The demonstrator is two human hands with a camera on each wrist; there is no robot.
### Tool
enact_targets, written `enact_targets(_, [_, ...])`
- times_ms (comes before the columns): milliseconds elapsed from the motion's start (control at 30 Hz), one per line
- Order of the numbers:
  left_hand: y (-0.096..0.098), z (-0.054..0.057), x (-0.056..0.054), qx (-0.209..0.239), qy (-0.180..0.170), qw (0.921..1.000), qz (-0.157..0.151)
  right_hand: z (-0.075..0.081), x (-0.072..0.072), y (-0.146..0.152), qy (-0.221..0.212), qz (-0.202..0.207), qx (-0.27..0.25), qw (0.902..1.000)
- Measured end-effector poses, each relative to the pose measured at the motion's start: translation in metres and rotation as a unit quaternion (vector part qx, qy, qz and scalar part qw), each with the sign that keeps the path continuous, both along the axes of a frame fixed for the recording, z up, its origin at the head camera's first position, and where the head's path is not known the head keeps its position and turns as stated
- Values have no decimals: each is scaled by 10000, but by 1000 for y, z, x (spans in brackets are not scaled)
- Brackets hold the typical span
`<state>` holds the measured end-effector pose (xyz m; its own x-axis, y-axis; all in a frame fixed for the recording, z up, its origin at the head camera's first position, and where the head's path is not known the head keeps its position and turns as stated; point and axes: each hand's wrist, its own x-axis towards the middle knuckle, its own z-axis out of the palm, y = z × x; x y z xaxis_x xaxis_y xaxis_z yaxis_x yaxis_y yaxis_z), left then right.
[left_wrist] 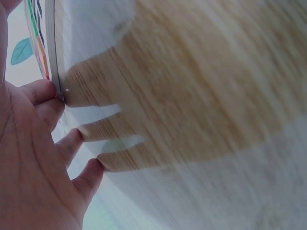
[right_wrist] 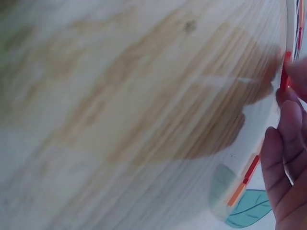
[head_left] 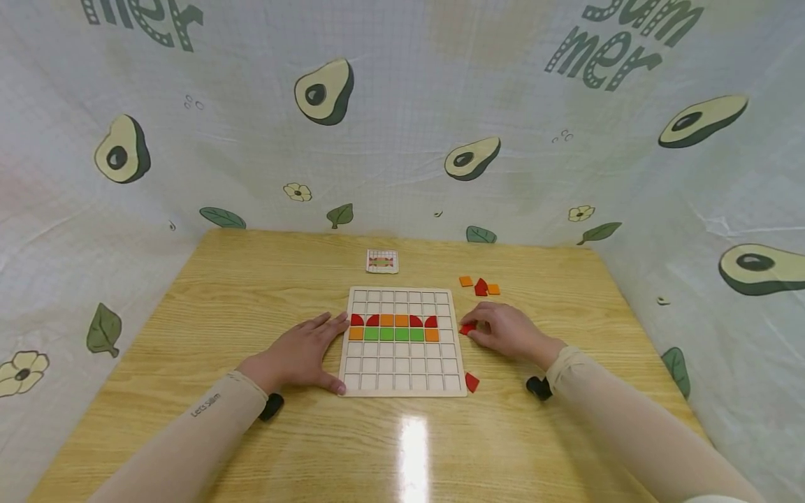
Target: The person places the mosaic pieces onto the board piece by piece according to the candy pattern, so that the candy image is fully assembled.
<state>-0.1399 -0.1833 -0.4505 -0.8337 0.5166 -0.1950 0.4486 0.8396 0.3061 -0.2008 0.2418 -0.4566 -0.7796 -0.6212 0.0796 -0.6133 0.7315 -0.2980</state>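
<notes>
A square wooden board (head_left: 402,365) with a grid lies flat on the table. Two of its rows hold tiles: red rounded tiles (head_left: 416,321) and orange squares (head_left: 394,320) in the upper one, green squares (head_left: 393,334) with an orange square (head_left: 432,335) at the right end in the lower. My left hand (head_left: 300,353) is spread along the board's left side, fingertips and thumb at its edge. Just off the right edge, my right hand (head_left: 503,331) pinches a small red tile (right_wrist: 285,72) between thumb and fingers; its shape is partly hidden.
Two orange squares (head_left: 465,281) and red pieces (head_left: 481,287) lie beyond the right hand. Another red tile (head_left: 472,382) rests by the board's lower right corner. A small pattern card (head_left: 382,261) lies behind the board. A printed cloth (head_left: 402,154) hangs around the table.
</notes>
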Motion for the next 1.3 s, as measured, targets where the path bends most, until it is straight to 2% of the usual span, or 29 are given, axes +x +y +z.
enact_targets(133, [0,1,0,23,-3,10000,-18,1,-1,1,48,23,19,10000])
enact_targets(300, [0,1,0,23,-8,10000,-25,6,2,-1,-127,36,118,9998])
enact_targets(567, [-1,-1,0,37,23,10000,-10,7,1,0,-67,268,144,9995])
enact_targets(800, [-1,0,0,51,12,10000,-37,7,0,2,2,259,143,9996])
enact_targets(1067, [-1,3,1,25,18,10000,-40,17,-4,-5,-85,220,102,9997])
enact_targets(1300, [-2,2,1,19,17,10000,-33,13,-6,-6,-133,278,142,9994])
